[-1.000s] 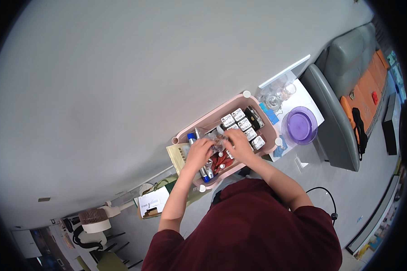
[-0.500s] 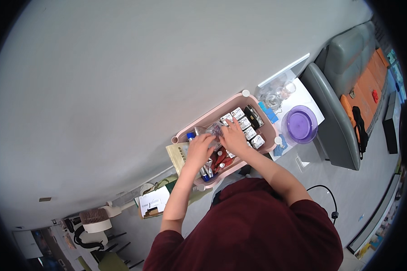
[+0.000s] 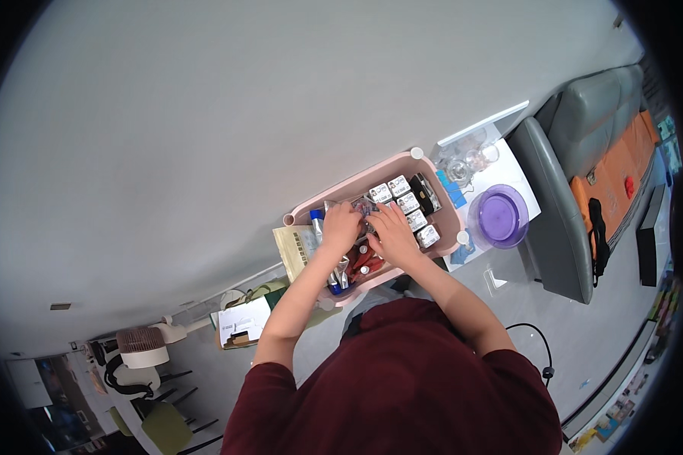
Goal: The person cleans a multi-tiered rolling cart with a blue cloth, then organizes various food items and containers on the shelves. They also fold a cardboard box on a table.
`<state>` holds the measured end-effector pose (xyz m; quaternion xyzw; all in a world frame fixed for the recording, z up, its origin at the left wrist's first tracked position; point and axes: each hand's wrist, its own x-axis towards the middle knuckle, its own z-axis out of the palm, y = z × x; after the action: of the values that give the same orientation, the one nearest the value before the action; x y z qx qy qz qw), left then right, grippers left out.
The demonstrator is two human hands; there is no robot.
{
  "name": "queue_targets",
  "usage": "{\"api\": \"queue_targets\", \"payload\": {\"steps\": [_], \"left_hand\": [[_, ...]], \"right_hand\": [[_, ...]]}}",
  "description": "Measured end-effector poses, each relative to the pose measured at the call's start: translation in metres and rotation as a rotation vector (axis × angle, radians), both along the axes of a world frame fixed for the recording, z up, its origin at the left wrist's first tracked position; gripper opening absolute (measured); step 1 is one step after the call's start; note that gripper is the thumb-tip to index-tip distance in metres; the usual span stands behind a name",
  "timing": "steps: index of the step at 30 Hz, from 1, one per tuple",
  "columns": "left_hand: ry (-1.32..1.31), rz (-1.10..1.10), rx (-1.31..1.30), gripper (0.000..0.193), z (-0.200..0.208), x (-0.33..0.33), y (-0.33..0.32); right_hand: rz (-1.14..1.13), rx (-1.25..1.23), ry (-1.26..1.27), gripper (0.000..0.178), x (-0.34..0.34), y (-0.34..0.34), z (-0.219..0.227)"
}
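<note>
A pink plastic bin [image 3: 387, 168] stands against the wall, both hands down in its middle. Between them lies a crinkled clear plastic bag [image 3: 363, 208] with small purplish contents, too small to name. My left hand [image 3: 342, 230] has its fingers curled in on the bag's left side. On the other side, my right hand [image 3: 395, 236] has its fingers stretched and somewhat apart, their tips at the bag's edge. Several small white boxes [image 3: 407, 202] fill the bin's right part. Below the hands lie red pouches [image 3: 361, 262] with white caps; silver tubes with blue caps [image 3: 316, 216] are at the left.
Right of the bin, a white tabletop [image 3: 525, 176] holds a purple round container [image 3: 501, 216], clear glassware [image 3: 459, 171] and blue pieces [image 3: 454, 193]. A grey sofa [image 3: 558, 220] stands beyond. A yellowish booklet [image 3: 290, 250] leans at the bin's left; a fan [image 3: 142, 347] is farther left.
My left hand has moved slightly up and right, its fingers more curled at the bag. My right hand has drawn back a little from the white boxes. The whole view has shifted slightly.
</note>
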<state>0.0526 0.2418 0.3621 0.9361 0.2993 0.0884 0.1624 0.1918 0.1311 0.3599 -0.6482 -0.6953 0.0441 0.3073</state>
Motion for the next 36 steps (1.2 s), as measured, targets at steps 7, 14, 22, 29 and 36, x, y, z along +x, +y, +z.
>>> {"api": "queue_targets", "payload": {"steps": [7,14,22,29,36], "left_hand": [[-0.127,0.057,0.099,0.043,0.013,-0.015,-0.026],[-0.105,0.148,0.122,0.054,-0.007,-0.015,-0.038],[-0.108,0.269,0.146,0.059,-0.027,-0.016,-0.069],[-0.284,0.476,0.264,0.047,0.000,-0.010,-0.098],[0.000,0.449,0.271,0.040,-0.023,-0.001,-0.096]], "right_hand": [[0.110,-0.023,-0.057,0.053,0.005,-0.002,0.011],[0.139,0.017,-0.120,0.057,0.006,0.006,-0.009],[0.105,-0.003,-0.047,0.056,-0.001,-0.016,-0.013],[0.055,0.004,0.111,0.058,0.028,-0.078,0.015],[0.103,-0.010,0.152,0.057,0.054,-0.145,0.022]]}}
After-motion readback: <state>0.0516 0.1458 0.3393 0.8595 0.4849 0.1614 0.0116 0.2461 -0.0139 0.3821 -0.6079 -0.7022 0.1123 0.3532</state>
